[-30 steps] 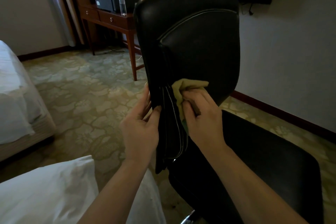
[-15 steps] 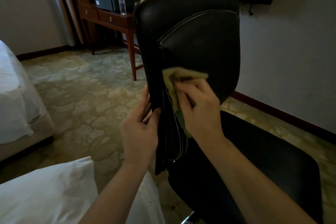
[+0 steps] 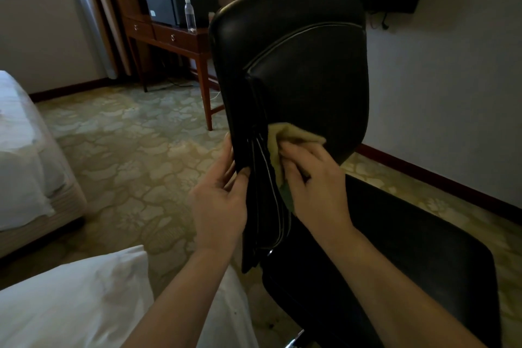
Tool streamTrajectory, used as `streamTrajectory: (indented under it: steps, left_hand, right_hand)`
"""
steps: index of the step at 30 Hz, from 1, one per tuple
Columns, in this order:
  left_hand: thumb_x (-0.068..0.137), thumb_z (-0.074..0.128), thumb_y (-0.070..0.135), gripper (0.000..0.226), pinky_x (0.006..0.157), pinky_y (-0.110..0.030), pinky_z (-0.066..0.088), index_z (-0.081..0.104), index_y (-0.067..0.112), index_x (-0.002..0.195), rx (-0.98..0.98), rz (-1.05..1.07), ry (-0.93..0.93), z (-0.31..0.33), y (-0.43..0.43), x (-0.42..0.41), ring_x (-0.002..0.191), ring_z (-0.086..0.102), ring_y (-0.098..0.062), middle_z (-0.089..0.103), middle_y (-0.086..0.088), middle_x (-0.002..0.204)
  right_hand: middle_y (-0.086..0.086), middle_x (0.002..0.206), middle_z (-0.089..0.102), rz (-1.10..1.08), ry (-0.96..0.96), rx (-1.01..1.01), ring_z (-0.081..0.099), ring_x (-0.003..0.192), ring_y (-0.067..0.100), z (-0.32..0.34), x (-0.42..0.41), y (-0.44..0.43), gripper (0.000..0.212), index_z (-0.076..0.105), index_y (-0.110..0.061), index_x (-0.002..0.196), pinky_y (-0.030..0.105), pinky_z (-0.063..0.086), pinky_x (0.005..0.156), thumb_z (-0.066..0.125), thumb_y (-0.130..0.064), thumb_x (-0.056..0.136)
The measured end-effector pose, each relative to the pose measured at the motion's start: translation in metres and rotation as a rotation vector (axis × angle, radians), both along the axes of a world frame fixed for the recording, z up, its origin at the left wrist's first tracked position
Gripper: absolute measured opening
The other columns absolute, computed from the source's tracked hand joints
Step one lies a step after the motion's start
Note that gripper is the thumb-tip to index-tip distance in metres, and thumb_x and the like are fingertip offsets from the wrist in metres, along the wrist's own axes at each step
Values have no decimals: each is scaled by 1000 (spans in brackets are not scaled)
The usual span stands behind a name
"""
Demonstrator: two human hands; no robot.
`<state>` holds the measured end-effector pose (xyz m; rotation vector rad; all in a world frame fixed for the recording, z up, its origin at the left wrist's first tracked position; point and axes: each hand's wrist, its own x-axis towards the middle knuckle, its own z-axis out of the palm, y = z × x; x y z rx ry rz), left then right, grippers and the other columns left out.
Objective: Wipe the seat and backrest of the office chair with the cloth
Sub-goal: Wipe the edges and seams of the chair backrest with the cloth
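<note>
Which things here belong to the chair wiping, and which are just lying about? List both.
In the job: cloth, backrest, seat, left hand gripping the backrest edge, right hand holding the cloth.
Lying about: water bottle, wooden desk, bed, pillow.

Left hand and right hand are bare (forearms too).

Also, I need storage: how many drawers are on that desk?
2, side by side in the desk front: left drawer, right drawer. The chair may hide more.
</note>
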<state>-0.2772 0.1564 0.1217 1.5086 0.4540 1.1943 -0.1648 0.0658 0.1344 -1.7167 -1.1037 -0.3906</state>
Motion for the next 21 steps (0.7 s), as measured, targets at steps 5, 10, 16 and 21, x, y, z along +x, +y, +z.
streamTrajectory:
  steps: [5, 10, 16, 21]
  left_hand:
    - [98, 61, -3, 61, 98, -27, 55, 50, 40, 140, 1, 9, 9, 0, -2, -2, 123, 61, 0, 65, 12, 134]
    - [98, 60, -3, 60, 96, -24, 56, 52, 40, 139, -1, 11, 7, -2, 2, 0, 121, 63, 0, 66, 22, 130]
    - [97, 62, -3, 58, 95, -21, 55, 53, 35, 141, -1, 9, -17, -2, 0, 1, 121, 64, -3, 67, 25, 127]
    - [96, 62, -3, 60, 92, -18, 55, 53, 40, 137, 3, 25, -17, -2, -1, 2, 118, 65, -1, 68, 27, 123]
  right_hand:
    - [-1, 122, 64, 92, -44, 87, 61, 114, 10, 28, -6, 16, 26, 69, -12, 121, 22, 49, 100, 60, -6, 97]
    - [-7, 117, 60, 59, -16, 84, 60, 109, 3, -4, -3, 8, 22, 72, -13, 113, 18, 49, 96, 61, -5, 97]
    - [-5, 111, 65, -6, 163, 79, 64, 102, 2, -24, 3, -2, 22, 74, -15, 109, 16, 51, 90, 61, -3, 96]
    - [-5, 121, 63, 3, 111, 104, 61, 111, 2, 14, 3, 11, 29, 70, -19, 120, 21, 50, 99, 60, -5, 97]
